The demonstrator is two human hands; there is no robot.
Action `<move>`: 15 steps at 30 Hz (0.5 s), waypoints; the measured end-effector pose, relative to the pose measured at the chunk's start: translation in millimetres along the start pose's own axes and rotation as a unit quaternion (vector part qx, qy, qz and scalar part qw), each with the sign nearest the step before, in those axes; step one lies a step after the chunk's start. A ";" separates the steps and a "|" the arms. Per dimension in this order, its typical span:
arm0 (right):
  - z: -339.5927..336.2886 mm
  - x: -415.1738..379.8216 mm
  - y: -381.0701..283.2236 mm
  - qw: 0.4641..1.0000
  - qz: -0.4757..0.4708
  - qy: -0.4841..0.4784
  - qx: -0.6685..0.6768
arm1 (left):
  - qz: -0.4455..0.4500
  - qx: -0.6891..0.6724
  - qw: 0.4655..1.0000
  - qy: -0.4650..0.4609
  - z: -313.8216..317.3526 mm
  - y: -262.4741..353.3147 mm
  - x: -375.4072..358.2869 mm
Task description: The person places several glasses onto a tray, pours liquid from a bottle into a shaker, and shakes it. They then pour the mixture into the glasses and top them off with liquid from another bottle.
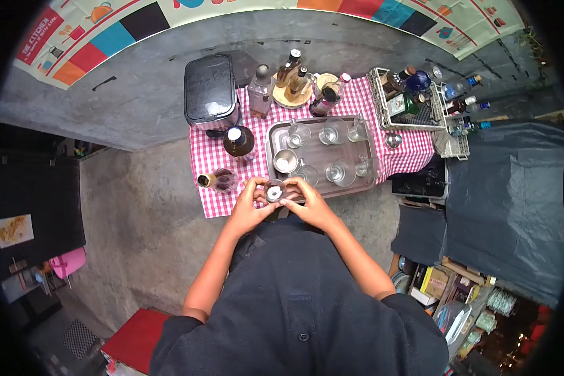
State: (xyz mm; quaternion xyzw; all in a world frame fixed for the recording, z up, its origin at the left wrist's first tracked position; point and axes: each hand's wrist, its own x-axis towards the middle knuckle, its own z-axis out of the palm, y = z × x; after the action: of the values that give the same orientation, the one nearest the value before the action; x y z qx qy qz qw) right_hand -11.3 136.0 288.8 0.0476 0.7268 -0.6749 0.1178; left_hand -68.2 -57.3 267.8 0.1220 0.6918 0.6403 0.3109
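Note:
Between my two hands, close to my body at the table's front edge, is a small clear glass point(275, 190). My left hand point(251, 202) grips it from the left, and my right hand point(308, 202) from the right, with fingers curled around it. Just beyond stands a metal cup point(286, 161) on a brown tray point(319, 188). Several glass mugs, one of them a clear mug point(340, 172), share that tray. Left of my hands a bottle with a gold top point(219, 180) leans toward the left in view, and a dark bottle point(239, 143) is behind it.
A black-lidded bin point(208, 91) stands at the back left of the checkered cloth point(200, 150). Bottles sit on a round wooden board point(292, 94). At the right, a white wire basket point(413, 119) holds more bottles, near a dark tarp point(507, 200).

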 end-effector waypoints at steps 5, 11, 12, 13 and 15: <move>-49.7 14.7 24.9 0.963 -0.037 -0.079 -0.254 | 0.000 -0.074 0.994 0.084 27.1 -36.8 24.0; -98.5 29.1 47.6 0.939 -0.052 -0.086 -0.330 | -0.063 -0.030 0.987 0.147 44.8 -63.0 45.7; -103.1 31.1 50.0 0.938 -0.054 -0.092 -0.329 | -0.044 0.079 0.983 0.161 47.3 -65.6 48.2; -106.9 33.1 52.7 0.940 -0.048 -0.108 -0.320 | -0.026 0.186 0.967 0.172 50.5 -68.7 52.2; -112.5 35.8 54.9 0.940 -0.038 -0.134 -0.310 | -0.037 0.118 0.974 0.192 57.2 -72.8 59.7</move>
State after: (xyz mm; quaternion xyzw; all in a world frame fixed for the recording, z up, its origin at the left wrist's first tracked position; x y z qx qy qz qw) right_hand -45.5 249.1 234.0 -0.1101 0.8788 -0.4204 0.1972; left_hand -64.3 11.9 182.2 0.0069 0.8131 0.5538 0.1791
